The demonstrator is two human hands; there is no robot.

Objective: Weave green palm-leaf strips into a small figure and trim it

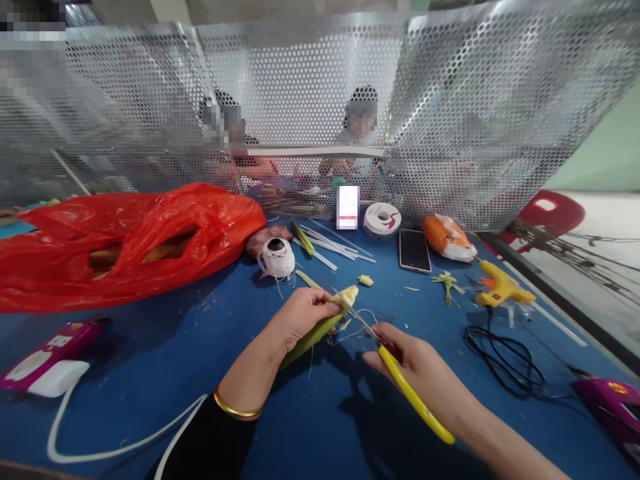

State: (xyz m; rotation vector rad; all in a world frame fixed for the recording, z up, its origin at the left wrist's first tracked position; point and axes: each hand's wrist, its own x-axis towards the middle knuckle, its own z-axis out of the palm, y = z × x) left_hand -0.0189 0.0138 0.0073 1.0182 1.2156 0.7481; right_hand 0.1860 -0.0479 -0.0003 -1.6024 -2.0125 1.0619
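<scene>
My left hand pinches a long green leaf-like piece with a pale yellow, ragged tip. In my right hand is a pair of scissors with a long yellow handle and some red near the pivot. The blades lie across the pale end, beside my left fingertips; how far they are parted is hard to see. Thin white thread loops hang around the leaf piece. A small yellow scrap rests just beyond the tips.
A red plastic bag spreads at left. Behind my hands are a white thread spool, white strips, a ribbon roll and a phone. A yellow glue gun with black cable lies right. A perforated metal screen bounds the table.
</scene>
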